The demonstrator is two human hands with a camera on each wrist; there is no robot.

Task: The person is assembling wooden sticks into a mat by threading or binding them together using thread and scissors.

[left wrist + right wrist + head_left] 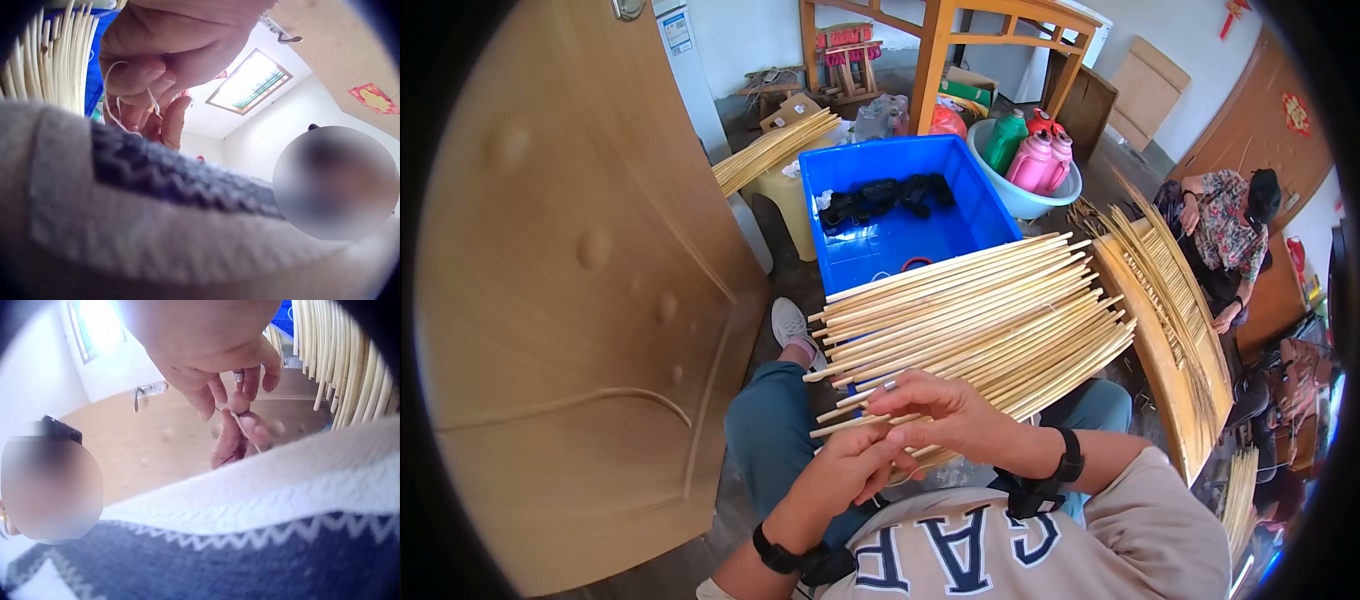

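Note:
A row of pale, thin wooden sticks lies side by side over the person's lap and the near edge of the blue bin. At its near side, both hands meet in front of the shirt. The left hand pinches a thin white string between thumb and forefinger. Above it the right hand, with a ring on one finger, bends its fingers toward the left fingertips and pinches the string there. In the left wrist view the string loops loosely below the left hand.
The blue bin holds black items. Beside it a pale basin contains pink and green flasks. At right, a seated person is by a wooden board bearing more sticks. A wooden door stands close on the left.

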